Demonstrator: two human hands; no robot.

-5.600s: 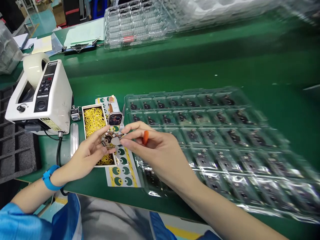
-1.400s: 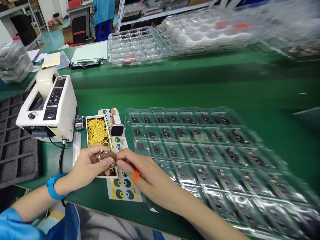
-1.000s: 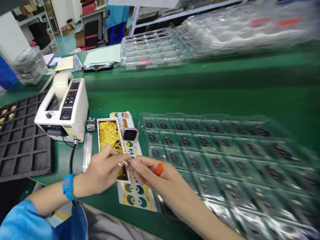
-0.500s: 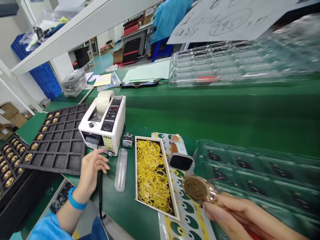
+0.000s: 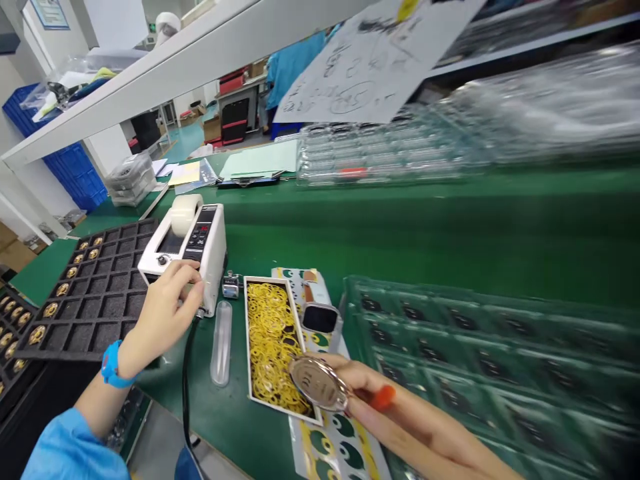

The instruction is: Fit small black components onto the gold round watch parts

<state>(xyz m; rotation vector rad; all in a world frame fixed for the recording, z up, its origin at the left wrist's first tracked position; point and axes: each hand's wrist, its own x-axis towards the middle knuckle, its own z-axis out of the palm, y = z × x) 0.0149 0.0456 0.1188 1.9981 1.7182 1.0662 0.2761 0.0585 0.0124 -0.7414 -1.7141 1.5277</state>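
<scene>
My right hand [image 5: 385,407] grips a round watch case [image 5: 319,382] by its rim, between thumb and fingers. The case has a rose-gold edge, and its back with small printed marks faces me. A small orange-red piece [image 5: 383,398] shows at the fingers of this hand. My left hand [image 5: 167,310] is at the front of a white tape dispenser [image 5: 213,253] with a tape roll [image 5: 186,213] on top. Its fingers are curled toward the thumb; whatever lies between the tips is too small to make out. A white-rimmed box [image 5: 249,360] of yellow rings [image 5: 273,340] sits between the hands.
A black foam tray [image 5: 117,307] with gold round parts lies left. Tweezers in a clear case [image 5: 221,343], a tally counter [image 5: 231,285] and a smartwatch [image 5: 320,319] lie near the box. A clear compartment tray [image 5: 475,320] with dark parts spreads right; a shelf beam [image 5: 150,73] crosses above.
My left hand has risen to the dispenser's front and its fingers have curled in. My right hand has brought the watch case left, over the box edge. The camera view has swung right.
</scene>
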